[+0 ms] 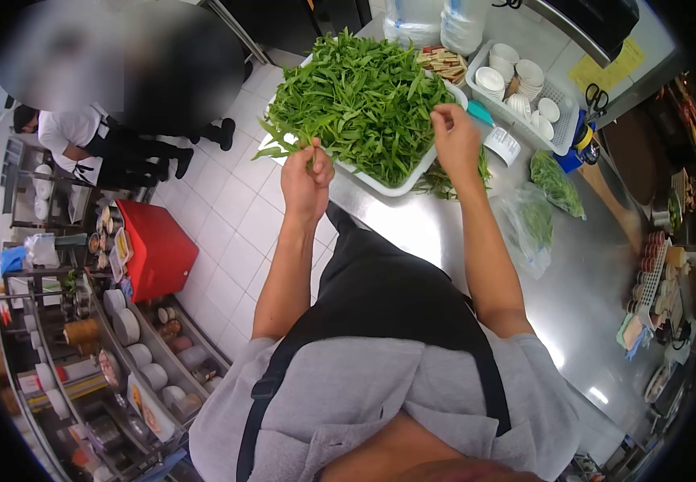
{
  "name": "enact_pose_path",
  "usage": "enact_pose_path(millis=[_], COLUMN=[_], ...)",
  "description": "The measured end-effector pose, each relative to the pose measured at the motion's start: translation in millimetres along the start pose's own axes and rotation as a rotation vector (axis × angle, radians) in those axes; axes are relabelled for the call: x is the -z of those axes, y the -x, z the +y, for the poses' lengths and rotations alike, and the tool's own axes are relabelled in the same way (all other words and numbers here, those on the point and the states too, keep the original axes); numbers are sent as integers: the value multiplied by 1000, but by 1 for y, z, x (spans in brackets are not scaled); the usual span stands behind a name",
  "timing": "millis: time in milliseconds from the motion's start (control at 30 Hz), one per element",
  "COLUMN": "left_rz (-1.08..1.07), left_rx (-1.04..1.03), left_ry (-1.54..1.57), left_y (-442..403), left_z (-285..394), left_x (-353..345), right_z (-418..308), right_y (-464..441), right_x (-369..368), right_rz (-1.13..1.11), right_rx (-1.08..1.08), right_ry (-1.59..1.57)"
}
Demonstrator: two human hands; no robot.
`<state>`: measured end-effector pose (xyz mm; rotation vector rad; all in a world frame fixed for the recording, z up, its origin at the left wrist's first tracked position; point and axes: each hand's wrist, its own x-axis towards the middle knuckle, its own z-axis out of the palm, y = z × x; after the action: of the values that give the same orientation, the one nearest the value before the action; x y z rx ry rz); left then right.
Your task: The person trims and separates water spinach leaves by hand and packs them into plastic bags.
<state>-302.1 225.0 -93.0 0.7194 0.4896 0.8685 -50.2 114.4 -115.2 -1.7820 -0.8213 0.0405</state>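
A white plastic tub (398, 190) on the steel counter is heaped with leafy greens (360, 96), which look like water spinach. My left hand (306, 178) is closed at the tub's near left corner, pinching a leafy sprig (274, 145) that sticks out to the left. Over the right rim of the tub, my right hand (456, 140) has its fingers curled and the tips together. Whatever may be between those fingertips is too small to make out. Loose stems and leaves (435, 183) lie on the counter beneath my right wrist.
Clear plastic bags of greens (555, 183) lie on the steel counter (581, 265) to the right. Behind them stands a white basket (561, 136) of small cups, near black scissors (596, 98). Left are a red bin (151, 249), loaded shelves and other people (83, 140).
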Motion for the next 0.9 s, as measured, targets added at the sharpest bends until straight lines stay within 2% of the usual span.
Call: enact_pose_path(millis=[33, 100, 133, 167, 267, 367, 467, 567, 667, 767, 833, 867, 900], left_rz=[1, 56, 18, 48, 18, 18, -4, 23, 96, 72, 107, 106, 214], left_rx=[6, 98, 77, 97, 115, 91, 97, 109, 15, -250, -246, -311, -195], left_ry=[-4, 23, 5, -31, 11, 1, -45, -135, -471, -617, -676, -699, -538], left_y=[1, -7, -11, -7, -3, 2, -7, -10, -9, -10, -2, -9, -2], left_z=[-4, -16, -26, -24, -17, -16, -18, -27, -41, -60, -53, -64, -58], left_x=[-2, 4, 8, -4, -22, -18, -13, -17, -44, -43, -42, -21, -27], right_z=[0, 19, 29, 37, 26, 1, 14, -1, 19, 4, 5, 4, 6], right_y=[-9, -21, -34, -39, -38, -28, -22, -14, -25, -27, -23, -16, -7], right_x=[-1, -9, -23, -29, -25, -14, -6, -15, -28, -19, 3, 18, 32], right_rz=[9, -30, -50, -131, -64, -100, -180, -35, -161, -101, -20, 18, 37], right_rx=[-34, 55, 120, 101, 118, 70, 10, 198, 161, 184, 210, 239, 168], right_ry=[-12, 200, 280, 292, 180, 99, 141, 364, 277, 81, -4, -10, -28])
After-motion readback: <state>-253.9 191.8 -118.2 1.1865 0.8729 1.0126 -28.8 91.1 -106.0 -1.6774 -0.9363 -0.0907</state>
